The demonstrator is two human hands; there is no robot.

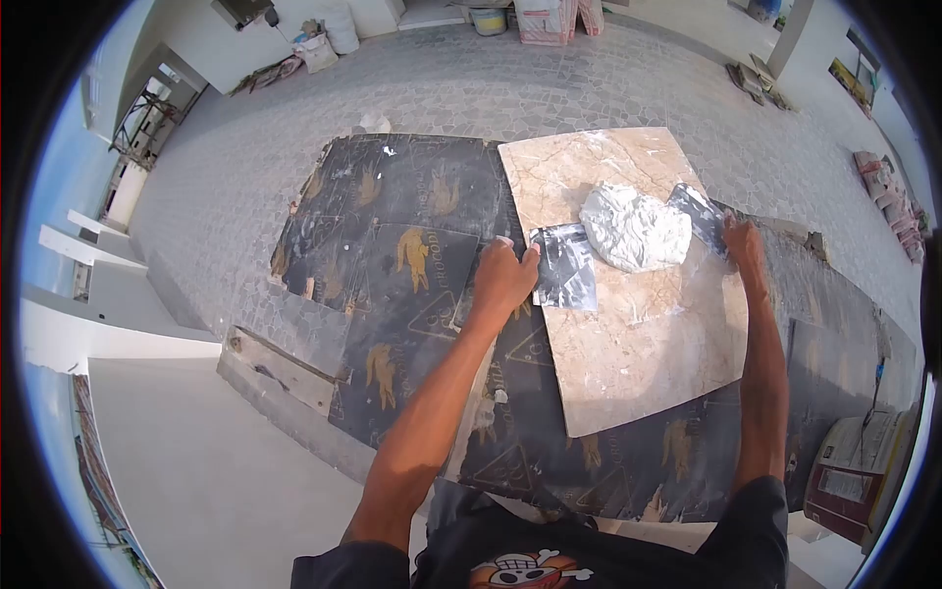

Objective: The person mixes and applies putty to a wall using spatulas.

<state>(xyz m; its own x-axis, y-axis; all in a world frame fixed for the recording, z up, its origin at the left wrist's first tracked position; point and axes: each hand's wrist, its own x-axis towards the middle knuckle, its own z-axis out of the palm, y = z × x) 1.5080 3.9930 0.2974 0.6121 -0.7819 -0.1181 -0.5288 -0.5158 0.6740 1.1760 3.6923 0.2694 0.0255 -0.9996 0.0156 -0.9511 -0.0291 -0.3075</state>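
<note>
A heap of white putty (636, 228) sits on a beige marble-patterned tile (628, 363). My left hand (505, 275) is closed on the edge of a flat, shiny metal putty blade (565, 270), which lies at the left side of the heap. On the other side, my right hand (744, 243) grips a second putty blade (699, 214), tilted against the heap's upper right. White smears mark both blades and the tile.
Under the tile are dark printed plywood boards (392, 324). A paint bucket (859, 471) stands at the lower right. Farther off, across the stone-paved floor (432, 93), are bags (549, 22) and another bucket (488, 22). More sacks (888, 191) lie far right.
</note>
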